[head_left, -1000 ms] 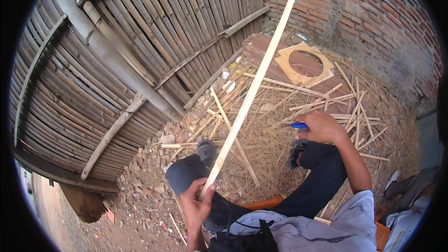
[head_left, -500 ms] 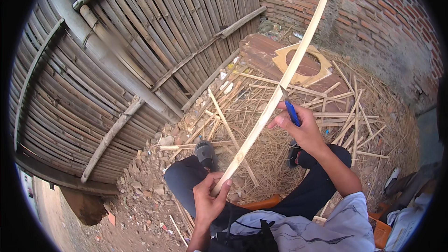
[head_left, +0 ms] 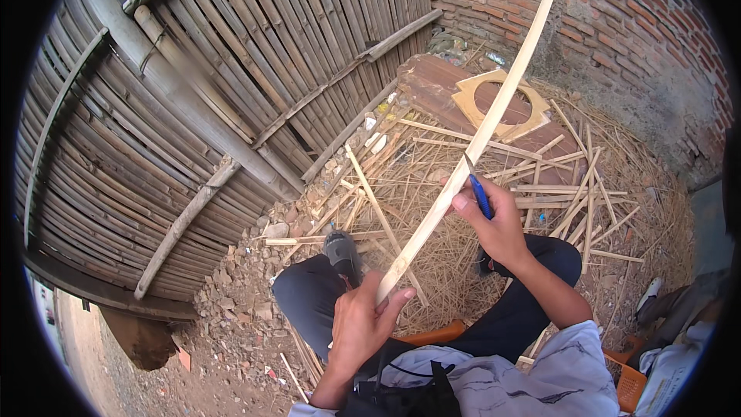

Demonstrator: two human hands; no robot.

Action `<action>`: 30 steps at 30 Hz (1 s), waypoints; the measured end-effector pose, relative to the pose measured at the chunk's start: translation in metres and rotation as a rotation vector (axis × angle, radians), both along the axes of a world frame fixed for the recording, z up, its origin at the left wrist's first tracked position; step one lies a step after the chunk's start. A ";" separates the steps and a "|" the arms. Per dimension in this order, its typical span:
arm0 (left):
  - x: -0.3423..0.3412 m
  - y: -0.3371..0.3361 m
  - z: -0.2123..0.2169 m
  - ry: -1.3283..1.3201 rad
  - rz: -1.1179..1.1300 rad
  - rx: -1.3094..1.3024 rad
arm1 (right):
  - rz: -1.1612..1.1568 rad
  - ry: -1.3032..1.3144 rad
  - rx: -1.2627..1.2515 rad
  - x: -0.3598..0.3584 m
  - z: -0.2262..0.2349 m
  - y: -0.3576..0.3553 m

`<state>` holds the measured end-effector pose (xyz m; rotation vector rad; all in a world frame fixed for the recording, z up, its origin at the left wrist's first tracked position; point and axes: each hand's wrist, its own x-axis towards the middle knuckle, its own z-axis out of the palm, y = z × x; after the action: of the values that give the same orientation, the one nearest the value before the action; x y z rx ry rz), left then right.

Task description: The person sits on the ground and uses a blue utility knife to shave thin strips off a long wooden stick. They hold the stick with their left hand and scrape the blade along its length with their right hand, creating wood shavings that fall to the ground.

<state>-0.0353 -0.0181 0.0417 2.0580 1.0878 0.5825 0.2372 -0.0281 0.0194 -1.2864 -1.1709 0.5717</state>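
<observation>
A long, pale bamboo strip (head_left: 500,100) slants up and away from my lap toward the brick wall. Its near end is gripped between the thumb and fingers of my left hand (head_left: 363,323). Around its middle, my right hand (head_left: 498,220) is closed on a blue-handled utility knife (head_left: 480,194), with the thumb against the strip. The knife's blade tip touches or lies very close to the strip's edge. Some right-hand fingers are hidden behind the strip.
Shavings and cut strips (head_left: 556,199) litter the ground ahead. Beyond lie a brown board (head_left: 426,81) and a yellowish panel with a round hole (head_left: 465,106). A bamboo wall (head_left: 309,38) stands left, a brick wall (head_left: 617,38) behind. Another person's legs (head_left: 664,301) show at right.
My left hand has moved up and right with the strip's near end. The strip's far end has dropped slightly. My right thumb now rests against the strip.
</observation>
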 end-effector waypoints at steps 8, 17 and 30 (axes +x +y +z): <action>0.009 0.000 0.000 -0.154 -0.001 -0.004 | 0.081 -0.571 0.118 -0.039 -0.004 -0.045; 0.015 -0.004 -0.005 -0.222 0.009 -0.035 | 0.041 -0.726 0.218 -0.059 -0.016 -0.047; 0.012 -0.003 -0.024 -0.273 0.015 -0.182 | -0.047 -0.794 0.226 -0.061 -0.011 -0.051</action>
<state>-0.0237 -0.0211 0.0181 1.7567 0.9593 0.7213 0.1766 -0.0789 0.0081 -1.3739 -1.7818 -0.1445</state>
